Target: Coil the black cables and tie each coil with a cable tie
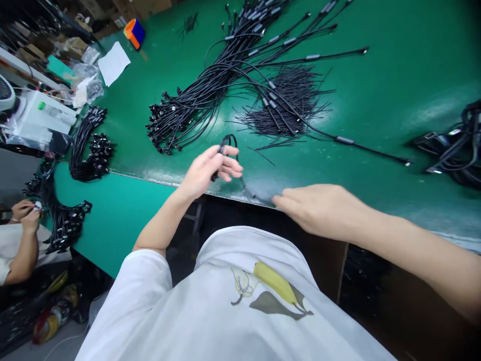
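My left hand (206, 169) is closed around a looped black cable (236, 150) above the near edge of the green table, thumb on top and the outer fingers partly extended. From the loop, a thin blurred stretch of the cable runs right toward my right hand (319, 206). That hand is smeared by motion, with its fingertips pinched together where the blurred strand leads. Beyond my hands lies a large bundle of black cables (210, 80) with grey sleeves and small connectors. Right of the bundle's middle is a pile of thin black ties (289, 100).
Dark cables (458, 145) lie at the far right, and a smaller cable bundle (84, 145) at the left. An orange and blue tape roll (134, 34) stands near white paper (113, 63). At far left, another person's hands (30, 213) hold a small white piece.
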A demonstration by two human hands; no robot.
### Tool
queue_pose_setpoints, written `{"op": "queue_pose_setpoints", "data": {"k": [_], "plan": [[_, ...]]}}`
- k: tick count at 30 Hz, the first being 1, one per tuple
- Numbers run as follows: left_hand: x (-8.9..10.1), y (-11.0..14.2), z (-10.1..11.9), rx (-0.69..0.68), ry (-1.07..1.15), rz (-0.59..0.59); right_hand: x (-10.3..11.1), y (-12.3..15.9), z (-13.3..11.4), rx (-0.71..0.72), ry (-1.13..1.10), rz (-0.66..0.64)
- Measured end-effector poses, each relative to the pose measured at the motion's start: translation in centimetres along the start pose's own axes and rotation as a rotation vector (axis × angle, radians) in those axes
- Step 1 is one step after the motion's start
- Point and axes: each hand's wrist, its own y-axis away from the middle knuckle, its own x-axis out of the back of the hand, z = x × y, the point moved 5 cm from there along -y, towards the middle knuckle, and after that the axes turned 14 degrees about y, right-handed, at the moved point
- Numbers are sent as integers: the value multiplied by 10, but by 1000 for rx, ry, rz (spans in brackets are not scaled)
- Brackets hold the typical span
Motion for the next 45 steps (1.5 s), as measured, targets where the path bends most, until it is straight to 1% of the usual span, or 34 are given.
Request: {"op": "queue_pose_setpoints", "data": {"k": [1, 2, 4, 5, 7, 9, 10, 13, 14, 16, 18, 19, 21, 23, 25, 26, 28, 30, 33, 34, 35, 37, 39, 40, 41, 42, 44, 45], "plan": [[-8, 2, -7, 1, -82, -64, 8, -11, -7, 29, -86, 24], [-15, 4, -14, 10, -157, -122, 15, -21, -8, 9, -148, 49], [-26, 10, -24, 58, -245, -227, 23, -37, 4, -109, -253, 69], [-29, 13, -27, 92, -247, -266, 23, -43, 13, -174, -325, 73], [-33, 17, -28, 139, -150, -297, 16, -48, 30, -309, -539, 120], [-34, 15, -26, 136, 16, -259, -1, -48, 42, -475, -806, 238], [-35, 14, -25, 129, 98, -226, -12, -47, 43, -558, -936, 290], [-37, 8, -35, 135, 262, -144, -50, -48, 28, -751, -1273, 337], [-38, 7, -42, 126, 271, -124, -59, -49, 21, -814, -1369, 369], [-36, 6, -59, 72, 211, -91, -69, -51, 11, -970, -1546, 497], [-31, 8, -75, -7, 94, -29, -72, -53, 4, -1105, -1698, 640], [-27, 9, -81, -38, 38, 8, -72, -55, 0, -1141, -1768, 677], [-21, 13, -91, -59, -44, 72, -68, -61, -8, -1149, -1875, 717], [-19, 15, -94, -40, -136, 70, -61, -65, -15, -1086, -1923, 731], [-21, 15, -94, 8, -267, -14, -57, -65, -22, -1039, -1934, 694], [-23, 15, -95, 42, -339, -69, -57, -64, -24, -1043, -1934, 675], [-26, 15, -100, 125, -464, -166, -60, -60, -26, -1094, -1927, 661], [-26, 16, -107, 203, -512, -220, -64, -57, -26, -1119, -1915, 659], [-26, 19, -115, 257, -418, -266, -67, -57, -22, -1073, -1894, 580], [-25, 20, -115, 265, -354, -272, -67, -56, -19, -1060, -1883, 560], [-23, 19, -113, 254, -279, -253, -66, -56, -16, -1058, -1871, 554], [-16, 14, -102, 173, -137, -141, -62, -55, -7, -1083, -1853, 554], [-11, 8, -89, 79, -30, -21, -59, -57, 0, -1121, -1863, 521], [-12, 6, -85, 64, 2, -11, -58, -59, 1, -1135, -1879, 487], [-16, 4, -84, 89, 15, -48, -57, -61, 2, -1144, -1901, 455], [-22, 3, -85, 146, 17, -116, -57, -64, 1, -1146, -1925, 431], [-36, 4, -93, 290, 28, -247, -59, -68, 0, -1137, -1982, 413], [-41, 6, -97, 359, 49, -284, -60, -69, -1, -1126, -2010, 409]]}}
